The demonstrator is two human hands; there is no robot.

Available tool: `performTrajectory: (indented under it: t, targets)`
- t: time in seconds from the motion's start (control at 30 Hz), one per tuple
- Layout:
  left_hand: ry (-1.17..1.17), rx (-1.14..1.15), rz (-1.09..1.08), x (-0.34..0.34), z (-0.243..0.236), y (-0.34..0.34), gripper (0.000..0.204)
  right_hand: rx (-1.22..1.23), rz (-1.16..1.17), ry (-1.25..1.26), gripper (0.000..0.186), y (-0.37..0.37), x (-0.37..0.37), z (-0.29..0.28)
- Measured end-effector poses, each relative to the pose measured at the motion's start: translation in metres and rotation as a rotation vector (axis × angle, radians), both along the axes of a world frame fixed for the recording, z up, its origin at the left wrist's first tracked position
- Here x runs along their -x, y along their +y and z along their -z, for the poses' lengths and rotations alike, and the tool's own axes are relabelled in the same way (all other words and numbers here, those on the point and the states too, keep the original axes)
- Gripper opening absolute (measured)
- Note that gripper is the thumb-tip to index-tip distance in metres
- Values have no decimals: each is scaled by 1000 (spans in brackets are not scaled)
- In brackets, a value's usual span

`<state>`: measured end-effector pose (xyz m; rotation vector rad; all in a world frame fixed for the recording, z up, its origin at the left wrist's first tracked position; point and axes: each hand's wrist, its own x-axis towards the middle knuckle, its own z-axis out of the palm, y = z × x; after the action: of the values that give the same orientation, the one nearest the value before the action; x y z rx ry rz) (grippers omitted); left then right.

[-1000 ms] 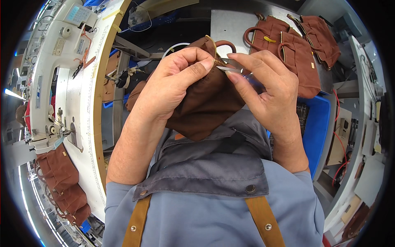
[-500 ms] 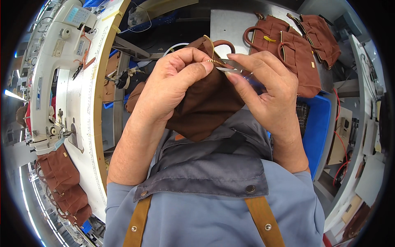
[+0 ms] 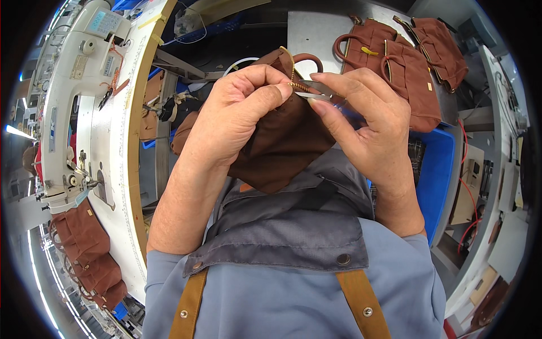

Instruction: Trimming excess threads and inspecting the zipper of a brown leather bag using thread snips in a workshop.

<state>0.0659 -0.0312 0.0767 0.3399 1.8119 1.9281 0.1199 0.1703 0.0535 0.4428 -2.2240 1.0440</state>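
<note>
I see left hand (image 3: 243,107) pinching brown fabric bag (image 3: 285,144) at gold metal zipper (image 3: 293,63); right hand (image 3: 370,116) holds silver metal snips (image 3: 320,87). Blades (image 3: 311,96) parted.

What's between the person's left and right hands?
In the head view, a gold zip and open snips lie between the left hand and right hand, with brown cloth beneath.

In upper L of frame is one white sewing mach. (image 3: 59,113) w/ small blue-ish screen (image 3: 105,22); its white table (image 3: 129,198) runs down L side. Lower L: some brown bags w/ handles (image 3: 81,231). Upper R: other brown bags (image 3: 415,93) on metal table (image 3: 307,39), one w/ yellow piece (image 3: 369,51) on it. At R, blue bin (image 3: 439,181) and red cable (image 3: 464,141)
</note>
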Motion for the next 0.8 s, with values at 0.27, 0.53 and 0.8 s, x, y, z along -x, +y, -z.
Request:
performTrajectory:
  t: [0.27, 0.53, 0.8]
  targets:
    - [0, -10, 20, -1, 0, -2, 11, -113, 38, 19, 27, 1, -2, -4]
    - [-13, -56, 21, -2, -3, -2, 9, 92, -25, 15, 24, -8, 3, 12]
    - [-60, -103, 46, -10, 0, 4, 10, 293, -156, -18, 24, -17, 9, 18]
